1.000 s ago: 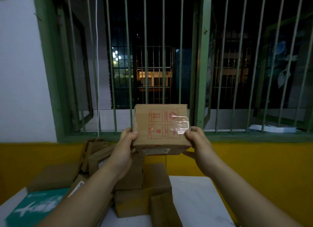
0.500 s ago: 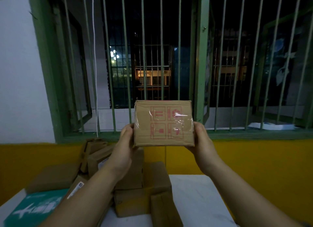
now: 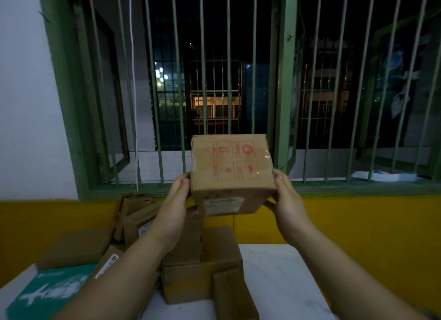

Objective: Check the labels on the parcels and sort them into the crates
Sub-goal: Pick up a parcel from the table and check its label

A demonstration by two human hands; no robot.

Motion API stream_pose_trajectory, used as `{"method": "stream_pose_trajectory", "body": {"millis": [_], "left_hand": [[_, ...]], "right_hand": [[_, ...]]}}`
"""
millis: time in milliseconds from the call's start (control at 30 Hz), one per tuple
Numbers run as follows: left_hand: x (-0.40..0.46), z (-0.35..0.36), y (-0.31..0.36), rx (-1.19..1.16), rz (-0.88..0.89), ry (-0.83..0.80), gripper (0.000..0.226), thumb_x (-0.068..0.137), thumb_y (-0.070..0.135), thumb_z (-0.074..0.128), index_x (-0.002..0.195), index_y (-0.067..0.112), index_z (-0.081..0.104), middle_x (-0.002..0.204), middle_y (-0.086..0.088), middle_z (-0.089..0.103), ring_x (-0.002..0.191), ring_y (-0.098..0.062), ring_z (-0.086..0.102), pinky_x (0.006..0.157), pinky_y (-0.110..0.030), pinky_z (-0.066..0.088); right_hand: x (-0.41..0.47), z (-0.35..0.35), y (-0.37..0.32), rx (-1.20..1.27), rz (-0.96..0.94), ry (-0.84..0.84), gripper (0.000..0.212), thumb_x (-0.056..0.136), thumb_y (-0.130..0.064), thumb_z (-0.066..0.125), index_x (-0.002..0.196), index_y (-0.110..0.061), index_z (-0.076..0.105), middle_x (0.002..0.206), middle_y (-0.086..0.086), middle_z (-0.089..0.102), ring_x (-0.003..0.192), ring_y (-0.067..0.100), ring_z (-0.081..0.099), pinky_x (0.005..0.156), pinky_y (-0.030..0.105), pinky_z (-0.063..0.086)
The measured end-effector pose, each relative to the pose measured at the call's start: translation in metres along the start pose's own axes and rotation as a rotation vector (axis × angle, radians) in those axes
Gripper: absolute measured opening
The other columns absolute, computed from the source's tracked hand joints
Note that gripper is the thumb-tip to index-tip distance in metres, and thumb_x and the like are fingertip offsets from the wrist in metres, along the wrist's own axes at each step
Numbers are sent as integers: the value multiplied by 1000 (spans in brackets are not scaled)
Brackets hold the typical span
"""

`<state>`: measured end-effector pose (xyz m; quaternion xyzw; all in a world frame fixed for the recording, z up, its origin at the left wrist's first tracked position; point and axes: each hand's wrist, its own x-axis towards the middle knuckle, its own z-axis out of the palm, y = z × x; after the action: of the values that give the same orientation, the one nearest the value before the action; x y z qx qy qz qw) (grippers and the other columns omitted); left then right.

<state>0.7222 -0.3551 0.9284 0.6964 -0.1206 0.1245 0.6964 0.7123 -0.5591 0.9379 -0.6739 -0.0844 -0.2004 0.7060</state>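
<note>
Between the two gripping hands [image 3: 232,209], a taped brown parcel [image 3: 231,169] with red handling symbols and a white label [image 3: 223,205].

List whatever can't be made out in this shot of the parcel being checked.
- White label on the held parcel, head view: its text is too small and blurred to read.
- Crates: none in frame.
- Right hand: fingers hidden behind the parcel.
- Teal parcel: cut off by the bottom-left edge, print blurred.
- Pile of parcels: partly hidden by the left arm; dim light.
</note>
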Motion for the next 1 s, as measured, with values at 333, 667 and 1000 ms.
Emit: {"method": "stream_pose_trajectory", "body": {"millis": [333,667,1000], "left_hand": [[-1,4,5,29,-23,37,44,100,36,42,144,34,41,125,11,61,111,-8,56,78,-22,44],[-3,5,4,38,-57,89,26,103,43,30,115,40,53,110,13,63,110,-10,55,95,-38,44],[-5,4,5,58,-70,125,25,103,38,35,100,22,54,101,-6,68,97,-21,64,93,-51,48]], "right_hand": [[-1,1,-1,-89,24,-67,40,103,-40,34,140,-34,49,123,-14,61,102,-8,54,73,15,43],[-1,2,-1,-137,-13,-4,37,104,-41,28,125,-39,59,113,-14,66,104,-1,60,83,26,49],[3,1,2,-105,27,38,33,104,-36,35,127,-34,59,116,-8,67,109,11,59,92,39,50]]}}
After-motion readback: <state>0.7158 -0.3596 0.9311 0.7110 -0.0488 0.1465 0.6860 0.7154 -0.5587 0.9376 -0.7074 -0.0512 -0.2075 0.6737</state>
